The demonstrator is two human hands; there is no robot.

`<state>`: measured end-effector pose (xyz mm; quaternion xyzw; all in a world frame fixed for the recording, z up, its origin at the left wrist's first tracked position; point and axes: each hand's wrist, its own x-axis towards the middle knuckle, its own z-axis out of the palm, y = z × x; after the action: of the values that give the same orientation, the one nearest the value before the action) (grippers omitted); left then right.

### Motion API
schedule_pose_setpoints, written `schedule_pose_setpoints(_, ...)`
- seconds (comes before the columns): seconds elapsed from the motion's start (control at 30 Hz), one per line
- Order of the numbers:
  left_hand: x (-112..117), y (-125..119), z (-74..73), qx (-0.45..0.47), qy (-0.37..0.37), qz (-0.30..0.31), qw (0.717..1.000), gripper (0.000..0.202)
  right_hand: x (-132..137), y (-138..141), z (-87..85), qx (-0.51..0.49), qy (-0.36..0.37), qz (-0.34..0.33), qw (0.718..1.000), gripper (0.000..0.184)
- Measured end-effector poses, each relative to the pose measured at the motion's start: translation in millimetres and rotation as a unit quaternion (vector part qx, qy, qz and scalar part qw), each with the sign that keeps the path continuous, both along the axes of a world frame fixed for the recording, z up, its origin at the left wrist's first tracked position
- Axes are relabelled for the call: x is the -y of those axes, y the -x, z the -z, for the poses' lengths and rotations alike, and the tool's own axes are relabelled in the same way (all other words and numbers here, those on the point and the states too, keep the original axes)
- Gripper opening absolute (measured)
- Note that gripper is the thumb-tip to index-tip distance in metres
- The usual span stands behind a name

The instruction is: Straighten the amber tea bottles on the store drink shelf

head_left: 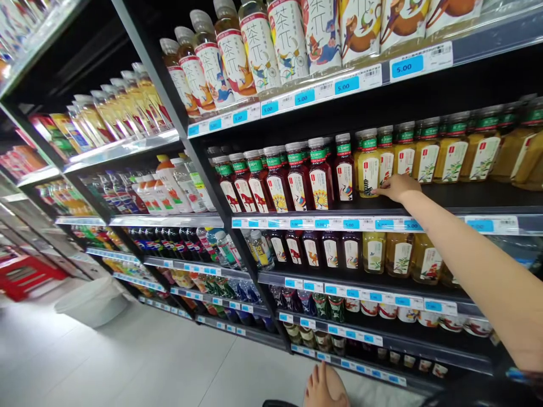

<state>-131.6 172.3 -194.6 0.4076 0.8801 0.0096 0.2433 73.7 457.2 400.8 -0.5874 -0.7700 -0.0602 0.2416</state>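
1. The yellow tea bottle stands upright at the front of the second shelf from the top, just right of a row of dark red bottles and left of further yellow bottles with green caps.
2. The right hand reaches in from the lower right with the arm outstretched. Its fingertips touch the lower right side of the yellow tea bottle; the fingers are loosely curled and not closed round it (the thumb is hidden, so a full grip cannot be confirmed).
3. The left hand shows at the bottom edge, near the floor-level shelf. Only part of it is visible; whether its fingers are open or closed cannot be told.
4. Blue price tags run along the shelf edge directly below the bottles.
5. The top shelf carries tall pale bottles with illustrated labels.
6. A white bucket stands on the floor at the left, near a red stool.
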Motion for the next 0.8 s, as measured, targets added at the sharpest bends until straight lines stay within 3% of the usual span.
schedule_pose_setpoints(0.13, 4, -6, -10.7, 0.001, -0.019, 0.005, 1.000, 0.113, -5, -1, 1.5, 0.008, 0.007, 0.004, 1.000, 0.042)
schedule_pose_setpoints(0.4, 3, -3, 7.3, -0.001, -0.014, 0.002, 1.000, 0.115, -2, 4, 0.0, 0.044, 0.015, 0.004, 0.999, 0.051)
schedule_pose_setpoints(0.63, 12, -7, -11.9, 0.006, -0.022, 0.002, 1.000, 0.112, -4, 5, 0.7, 0.045, 0.025, 0.031, 0.998, 0.061)
schedule_pose_setpoints(0.8, 10, -7, -14.1, 0.001, -0.017, -0.005, 1.000, 0.111, -3, 4, 1.0, 0.035, 0.032, 0.023, 0.999, 0.065)
